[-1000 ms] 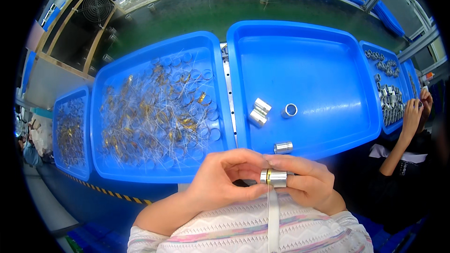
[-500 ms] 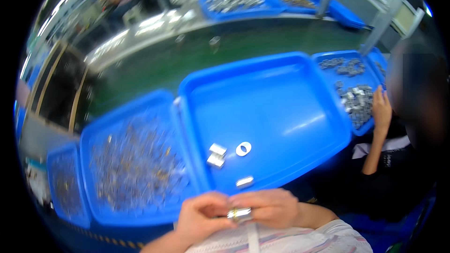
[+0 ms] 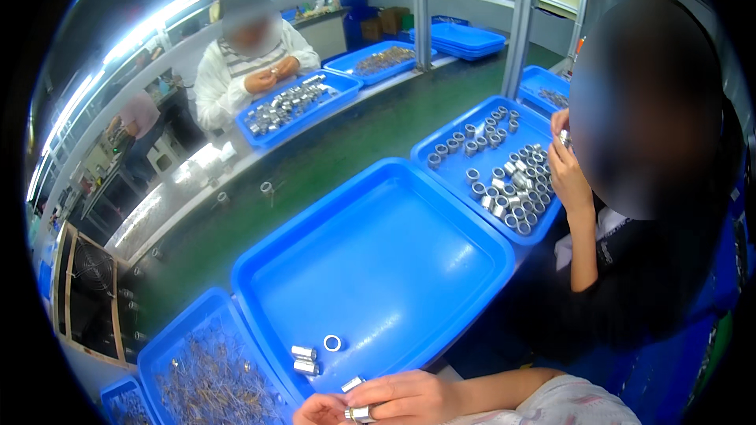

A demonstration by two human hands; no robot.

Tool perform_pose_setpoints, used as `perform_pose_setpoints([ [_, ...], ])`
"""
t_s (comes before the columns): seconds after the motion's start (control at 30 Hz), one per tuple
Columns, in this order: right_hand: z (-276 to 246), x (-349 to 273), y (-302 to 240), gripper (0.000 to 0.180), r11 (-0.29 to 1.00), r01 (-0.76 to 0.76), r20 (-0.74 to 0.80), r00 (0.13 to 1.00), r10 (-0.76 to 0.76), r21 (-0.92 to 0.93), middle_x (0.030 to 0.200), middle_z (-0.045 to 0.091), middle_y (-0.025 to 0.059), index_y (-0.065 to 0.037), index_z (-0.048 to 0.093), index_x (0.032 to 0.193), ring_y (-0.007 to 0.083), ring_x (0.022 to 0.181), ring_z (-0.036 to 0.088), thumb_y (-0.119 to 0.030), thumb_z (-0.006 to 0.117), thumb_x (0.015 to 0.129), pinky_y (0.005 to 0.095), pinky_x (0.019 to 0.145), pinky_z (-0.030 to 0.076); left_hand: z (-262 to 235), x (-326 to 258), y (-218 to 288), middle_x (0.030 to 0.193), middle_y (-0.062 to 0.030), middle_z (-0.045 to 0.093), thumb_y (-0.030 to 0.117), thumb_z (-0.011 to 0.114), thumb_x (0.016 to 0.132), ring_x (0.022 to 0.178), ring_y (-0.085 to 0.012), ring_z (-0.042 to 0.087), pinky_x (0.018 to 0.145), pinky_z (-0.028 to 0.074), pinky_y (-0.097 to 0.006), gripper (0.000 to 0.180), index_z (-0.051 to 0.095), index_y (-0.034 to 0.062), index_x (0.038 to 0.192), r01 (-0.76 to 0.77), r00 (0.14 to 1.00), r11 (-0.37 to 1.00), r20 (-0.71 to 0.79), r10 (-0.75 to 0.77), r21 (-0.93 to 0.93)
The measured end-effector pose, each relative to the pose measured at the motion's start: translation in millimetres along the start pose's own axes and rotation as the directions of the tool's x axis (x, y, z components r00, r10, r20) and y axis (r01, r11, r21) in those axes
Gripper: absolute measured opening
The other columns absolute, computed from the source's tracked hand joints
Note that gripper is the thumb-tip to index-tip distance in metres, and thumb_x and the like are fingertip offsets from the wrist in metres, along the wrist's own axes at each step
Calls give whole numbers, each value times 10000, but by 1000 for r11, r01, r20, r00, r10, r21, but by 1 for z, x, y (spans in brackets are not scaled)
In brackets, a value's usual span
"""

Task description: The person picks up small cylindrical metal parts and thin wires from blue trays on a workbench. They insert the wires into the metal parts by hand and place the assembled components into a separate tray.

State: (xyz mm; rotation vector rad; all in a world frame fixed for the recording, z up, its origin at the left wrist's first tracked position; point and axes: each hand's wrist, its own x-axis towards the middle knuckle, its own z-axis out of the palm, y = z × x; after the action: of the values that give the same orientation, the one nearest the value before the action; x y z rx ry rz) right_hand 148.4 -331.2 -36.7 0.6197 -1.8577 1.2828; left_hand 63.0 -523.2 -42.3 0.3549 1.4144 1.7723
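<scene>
At the lower edge, my right hand (image 3: 413, 397) has its thumb and fingers closed on a short shiny metal sleeve (image 3: 360, 415). My left hand (image 3: 317, 410) pinches at the sleeve's other end, its fingers partly cut off by the picture edge. A thin yellowish band shows on the sleeve. Just beyond my hands lies the large blue tray (image 3: 378, 260). In its near left corner two metal sleeves (image 3: 305, 360) lie side by side, and a third stands on end as a ring (image 3: 333, 343). Another sleeve (image 3: 353, 384) lies close to my right fingers, partly covered.
At left, a blue tray (image 3: 209, 303) holds thin wire-like parts. To the right, a co-worker's hand (image 3: 571, 177) is raised beside a blue tray (image 3: 465, 197) of metal sleeves. A green belt (image 3: 315, 161) runs behind; across it another person (image 3: 252, 71) sits by more trays.
The view has swung to the right and up, so my hands sit lower in it. Both hands keep hold of the metal sleeve. The co-worker's hand has risen from the right tray.
</scene>
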Motion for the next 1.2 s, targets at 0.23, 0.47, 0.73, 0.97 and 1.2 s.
perform_pose_setpoints([
  [0.23,-1,-1,3,159,992,39,-36,998,-44,-121,988,639,156,4,652,834,306,886,646,-21,734,700,362,738,534,12,-8,6,1144,-92,545,-64,635,801,951,-165,576,840,483,-287,183,614,-37,981,-11,1000,997,-15,12,74],
  [0.47,-9,6,1,167,978,110,31,994,-107,-178,960,645,146,-5,656,829,304,874,648,-44,746,693,365,710,540,21,-7,15,1056,-92,573,-61,648,762,850,-145,590,735,495,-260,190,618,-49,949,-78,993,955,-61,100,286],
  [0.73,-13,5,6,131,979,150,48,988,-145,-137,967,639,157,16,647,826,312,892,641,-36,700,718,372,716,542,22,-4,10,979,-98,592,-41,672,714,836,-136,589,705,491,-256,163,618,-51,867,-86,985,940,-111,130,331],
  [0.97,-12,1,3,108,972,189,76,981,-180,-138,976,633,166,30,640,826,316,908,636,-30,663,739,377,723,543,24,-6,8,913,-98,602,-22,703,666,811,-146,581,692,479,-262,171,613,-40,810,-223,963,889,-53,265,399],
  [1.2,-23,-4,-7,96,955,239,77,971,-228,-178,984,628,174,44,633,827,321,923,630,-25,625,760,382,731,544,35,-5,7,882,-102,605,20,704,703,789,-159,578,692,472,-273,164,612,-25,831,-273,949,879,-39,313,391],
])
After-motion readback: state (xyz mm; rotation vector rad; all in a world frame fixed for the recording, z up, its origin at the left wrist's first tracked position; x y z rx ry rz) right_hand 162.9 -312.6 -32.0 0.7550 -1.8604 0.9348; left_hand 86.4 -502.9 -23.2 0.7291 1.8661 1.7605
